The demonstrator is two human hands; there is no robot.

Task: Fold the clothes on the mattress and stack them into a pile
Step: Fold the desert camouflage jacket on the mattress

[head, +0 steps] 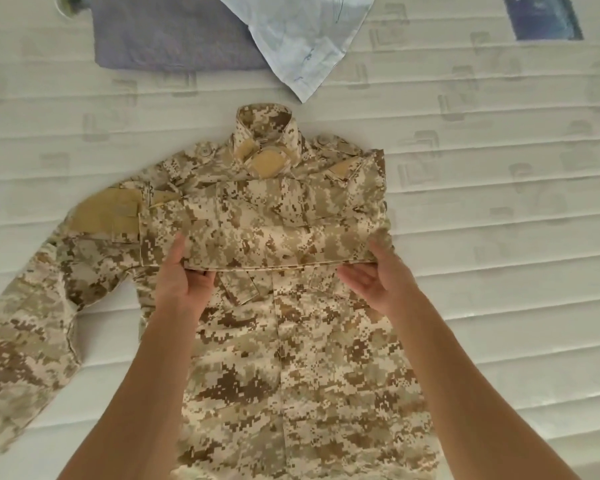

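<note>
Camouflage jacket [291, 341] lies face-up, mid-mattress [499, 271], collar pointing away. One sleeve folded across chest; other sleeve sprawls out on person's left. Left hand [184, 275] pinches folded sleeve's near edge, thumb on top. Right hand [378, 282] holds same edge at far end, fingers loosely apart beneath.

Risks, my guess: stiff cloth springs back once released; uneven pull skews fold; bulky pockets make lumpy bundle.

Count: one jacket, one purple garment [174, 36], one pale blue garment [305, 39], both beyond collar; two hands.
</note>
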